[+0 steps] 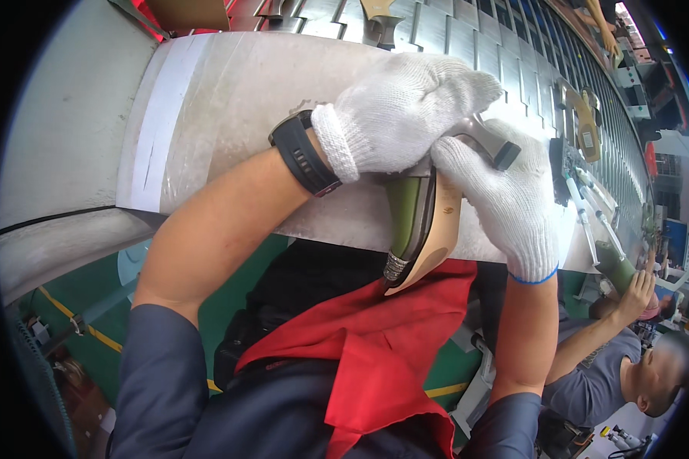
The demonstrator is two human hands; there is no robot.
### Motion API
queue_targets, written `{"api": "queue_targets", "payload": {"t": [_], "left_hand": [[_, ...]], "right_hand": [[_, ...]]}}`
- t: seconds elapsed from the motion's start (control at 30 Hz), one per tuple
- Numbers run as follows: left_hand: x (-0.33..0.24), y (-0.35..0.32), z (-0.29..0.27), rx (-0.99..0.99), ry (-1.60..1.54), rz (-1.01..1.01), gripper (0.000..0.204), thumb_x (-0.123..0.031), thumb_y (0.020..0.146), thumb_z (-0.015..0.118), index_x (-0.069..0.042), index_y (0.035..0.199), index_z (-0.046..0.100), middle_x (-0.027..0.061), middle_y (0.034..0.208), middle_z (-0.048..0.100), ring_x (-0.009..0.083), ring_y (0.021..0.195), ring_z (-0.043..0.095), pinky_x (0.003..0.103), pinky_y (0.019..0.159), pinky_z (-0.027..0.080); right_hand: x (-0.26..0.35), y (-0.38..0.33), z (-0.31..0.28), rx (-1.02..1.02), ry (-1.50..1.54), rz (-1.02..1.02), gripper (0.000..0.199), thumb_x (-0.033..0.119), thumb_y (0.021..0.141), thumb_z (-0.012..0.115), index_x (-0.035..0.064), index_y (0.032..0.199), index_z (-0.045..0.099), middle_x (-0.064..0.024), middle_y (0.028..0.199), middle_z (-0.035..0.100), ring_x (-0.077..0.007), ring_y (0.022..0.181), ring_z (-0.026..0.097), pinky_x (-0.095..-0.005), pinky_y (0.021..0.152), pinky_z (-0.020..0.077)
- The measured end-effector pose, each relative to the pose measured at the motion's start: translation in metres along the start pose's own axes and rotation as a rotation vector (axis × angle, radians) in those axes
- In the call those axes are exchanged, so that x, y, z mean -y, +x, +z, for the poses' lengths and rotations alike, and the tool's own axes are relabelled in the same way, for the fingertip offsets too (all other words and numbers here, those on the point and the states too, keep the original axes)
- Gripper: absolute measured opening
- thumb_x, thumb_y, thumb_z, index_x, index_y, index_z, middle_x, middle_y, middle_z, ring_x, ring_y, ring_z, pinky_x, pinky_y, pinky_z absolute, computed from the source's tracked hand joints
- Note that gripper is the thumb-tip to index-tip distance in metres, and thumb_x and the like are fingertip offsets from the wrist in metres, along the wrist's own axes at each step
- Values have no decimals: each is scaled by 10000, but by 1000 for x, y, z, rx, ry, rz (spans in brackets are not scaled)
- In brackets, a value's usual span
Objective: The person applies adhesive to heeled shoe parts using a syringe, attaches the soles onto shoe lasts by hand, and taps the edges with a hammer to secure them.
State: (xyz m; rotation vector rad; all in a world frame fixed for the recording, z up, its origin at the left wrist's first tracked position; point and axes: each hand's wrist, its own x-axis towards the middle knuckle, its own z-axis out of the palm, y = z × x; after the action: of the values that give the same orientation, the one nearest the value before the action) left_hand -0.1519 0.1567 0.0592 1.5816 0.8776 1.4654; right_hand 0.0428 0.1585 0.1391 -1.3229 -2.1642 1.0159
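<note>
A green high-heeled shoe [409,210] with a tan sole and a silvery band near its toe is tilted over the front edge of the bench, toe pointing down toward me. Its grey heel with a dark tip [505,156] sticks out between my gloves. My left hand [409,107], in a white knit glove, is closed around the back of the shoe; its fingertips are partly hidden. My right hand [509,191], gloved the same way, grips the shoe beside the heel, thumb along the sole. A black watch [302,153] sits on my left wrist.
The pale bench [237,99] lies under my hands, with a metal slatted conveyor [444,30] beyond. Tan-soled shoes [587,130] stand on it. White-handled tools [582,206] lie at the right. A red cloth [367,336] covers my lap. A co-worker [601,359] at right holds a green item.
</note>
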Motion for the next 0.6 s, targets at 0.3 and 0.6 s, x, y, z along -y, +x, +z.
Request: {"api": "queue_targets", "payload": {"t": [0.3,0.6], "left_hand": [[-5,1,1,27,46,-46,395,-272,1204,580,59,1335,753,171,1246,820,230,1152,772,371,1053,600],[-6,2,1,58,245,65,389,-252,1204,562,55,1334,763,185,1253,821,251,1171,775,372,1062,593]], "right_hand": [[-2,-6,1,28,44,-18,428,298,900,945,-36,1103,772,-92,945,788,-167,862,751,-369,800,623],[-19,-17,17,37,228,76,488,217,942,917,-44,1300,713,-113,1165,781,-182,1017,754,-381,889,634]]}}
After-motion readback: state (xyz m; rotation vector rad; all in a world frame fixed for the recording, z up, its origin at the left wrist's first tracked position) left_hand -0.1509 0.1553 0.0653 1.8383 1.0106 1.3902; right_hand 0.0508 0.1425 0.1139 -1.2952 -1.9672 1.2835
